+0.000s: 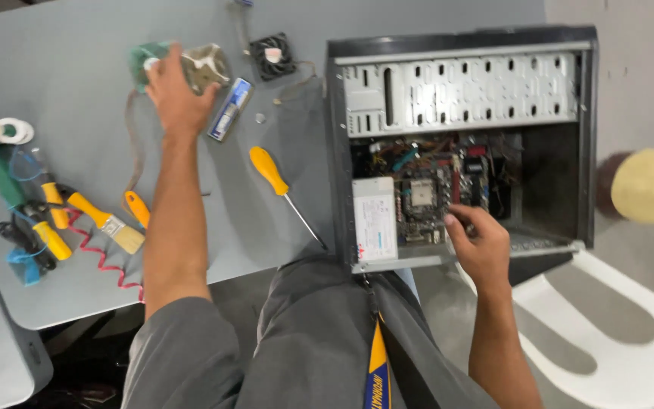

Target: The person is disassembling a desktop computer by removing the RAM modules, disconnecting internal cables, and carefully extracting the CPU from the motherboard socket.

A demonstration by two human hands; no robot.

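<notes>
My left hand reaches across the grey table and grips a dusty round cooler part with a green edge. My right hand rests at the lower lip of an open black computer case, fingers curled near the motherboard; whether it holds anything small I cannot tell. A white power supply label shows at the case's lower left.
A yellow-handled screwdriver, a memory stick and a small black fan lie near the case. Brushes, tape roll and yellow-handled tools sit left. A white chair stands lower right; another person's yellow sleeve enters right.
</notes>
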